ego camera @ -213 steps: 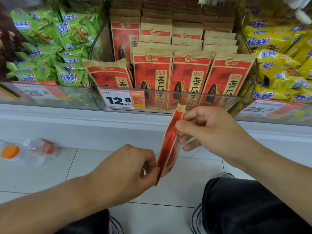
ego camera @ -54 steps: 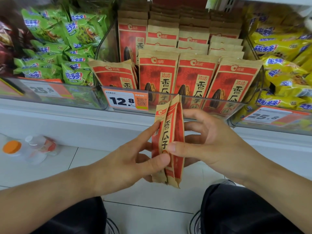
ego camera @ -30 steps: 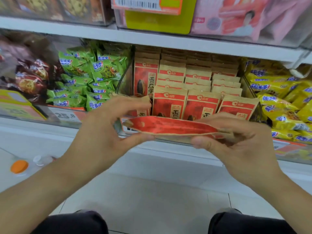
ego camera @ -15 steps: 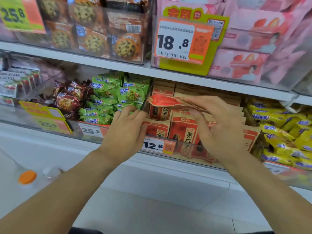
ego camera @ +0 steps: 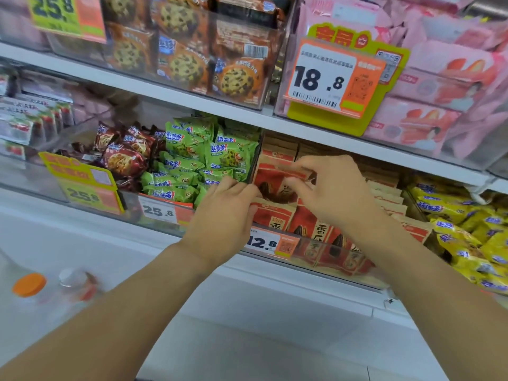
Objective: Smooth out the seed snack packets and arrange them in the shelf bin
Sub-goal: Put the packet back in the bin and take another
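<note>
The seed snack packet (ego camera: 277, 178) sits at the centre of the view, inside the shelf bin (ego camera: 324, 250) near its left wall, held over the front packets of the left row. It is a flat kraft-and-red pouch with a dark sunflower seed printed on its face, its upper edge tipped toward the back of the bin and its lower part hidden behind the hands; motion blur softens the lettering. The right hand (ego camera: 334, 191), at 3 o'clock of the packet, pinches its upper edge between thumb and curled fingers, most likely to steer the pouch down into line with the row. The left hand (ego camera: 225, 209), at 8 o'clock, has its fingers curled against the packet's lower left corner; whether they pinch that corner or only press it I cannot tell, though the pose suggests it is guiding the bottom into the gap by the wall. Further red packets (ego camera: 319, 229) stand upright in rows at 5 o'clock and toward the back, faces forward, which is probably the order this one should join. A 12.8 price tag (ego camera: 270, 244) hangs on the bin front at 6 o'clock. Green snack packs (ego camera: 198, 160) fill the neighbouring bin at 9 o'clock, yellow packs (ego camera: 464, 224) the one at 3 o'clock.
</note>
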Action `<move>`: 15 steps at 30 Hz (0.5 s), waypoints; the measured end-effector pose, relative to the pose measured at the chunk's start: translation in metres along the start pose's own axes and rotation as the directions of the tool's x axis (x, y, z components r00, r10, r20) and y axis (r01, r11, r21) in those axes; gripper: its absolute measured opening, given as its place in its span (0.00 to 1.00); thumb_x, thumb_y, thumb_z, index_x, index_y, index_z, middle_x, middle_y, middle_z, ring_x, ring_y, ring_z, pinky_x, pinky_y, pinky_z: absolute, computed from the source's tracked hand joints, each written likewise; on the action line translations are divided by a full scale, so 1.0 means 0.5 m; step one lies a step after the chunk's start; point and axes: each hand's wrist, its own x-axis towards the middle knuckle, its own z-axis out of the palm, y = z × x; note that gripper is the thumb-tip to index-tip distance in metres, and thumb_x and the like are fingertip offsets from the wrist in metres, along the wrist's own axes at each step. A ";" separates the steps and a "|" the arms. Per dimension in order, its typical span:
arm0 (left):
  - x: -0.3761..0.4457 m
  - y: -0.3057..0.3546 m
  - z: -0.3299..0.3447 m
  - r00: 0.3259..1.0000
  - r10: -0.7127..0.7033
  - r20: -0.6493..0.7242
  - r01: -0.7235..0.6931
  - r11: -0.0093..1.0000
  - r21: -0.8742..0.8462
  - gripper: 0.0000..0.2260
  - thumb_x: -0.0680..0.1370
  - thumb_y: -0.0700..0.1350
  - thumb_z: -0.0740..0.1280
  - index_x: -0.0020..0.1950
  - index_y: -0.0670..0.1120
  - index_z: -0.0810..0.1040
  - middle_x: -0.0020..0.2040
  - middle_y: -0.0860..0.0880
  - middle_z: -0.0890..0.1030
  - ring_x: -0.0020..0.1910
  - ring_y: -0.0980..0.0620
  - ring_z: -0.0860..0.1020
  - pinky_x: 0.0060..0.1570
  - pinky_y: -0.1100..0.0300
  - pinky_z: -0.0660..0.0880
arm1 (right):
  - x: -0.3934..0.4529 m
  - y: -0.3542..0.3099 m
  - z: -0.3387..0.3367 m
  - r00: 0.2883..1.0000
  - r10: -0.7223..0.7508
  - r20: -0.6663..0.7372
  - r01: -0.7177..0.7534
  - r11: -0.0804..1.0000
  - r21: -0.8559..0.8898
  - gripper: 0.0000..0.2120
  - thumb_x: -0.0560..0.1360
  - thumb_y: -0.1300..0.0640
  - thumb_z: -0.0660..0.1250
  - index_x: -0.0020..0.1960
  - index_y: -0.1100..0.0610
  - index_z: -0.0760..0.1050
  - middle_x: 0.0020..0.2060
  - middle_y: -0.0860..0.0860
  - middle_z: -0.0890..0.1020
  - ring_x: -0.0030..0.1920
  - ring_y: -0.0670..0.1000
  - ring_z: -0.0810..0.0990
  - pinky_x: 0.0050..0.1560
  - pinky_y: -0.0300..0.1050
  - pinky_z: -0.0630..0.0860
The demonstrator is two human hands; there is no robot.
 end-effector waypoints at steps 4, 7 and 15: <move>-0.002 0.002 -0.001 1.000 -0.012 -0.001 0.012 1.000 -0.013 0.07 0.78 0.41 0.65 0.55 0.46 0.78 0.48 0.50 0.81 0.51 0.47 0.72 0.48 0.53 0.67 | 0.007 0.003 0.017 0.994 0.039 0.100 -0.034 0.998 -0.053 0.09 0.77 0.53 0.69 0.56 0.50 0.83 0.50 0.48 0.85 0.51 0.50 0.82 0.55 0.49 0.78; -0.005 0.003 0.001 1.000 -0.017 -0.014 0.016 0.999 -0.028 0.09 0.77 0.42 0.65 0.57 0.46 0.78 0.50 0.50 0.82 0.53 0.47 0.72 0.49 0.55 0.65 | 0.023 0.013 0.028 0.993 0.053 0.108 -0.050 0.998 -0.034 0.07 0.76 0.56 0.71 0.53 0.51 0.83 0.48 0.47 0.84 0.47 0.49 0.82 0.53 0.52 0.80; 0.000 0.010 0.012 0.996 -0.068 -0.057 0.065 0.996 -0.057 0.22 0.74 0.44 0.64 0.69 0.45 0.72 0.65 0.48 0.74 0.64 0.48 0.69 0.59 0.55 0.65 | 0.056 0.019 0.055 0.970 0.067 0.234 -0.066 0.998 -0.010 0.05 0.76 0.59 0.71 0.49 0.53 0.85 0.45 0.49 0.86 0.43 0.47 0.79 0.53 0.42 0.76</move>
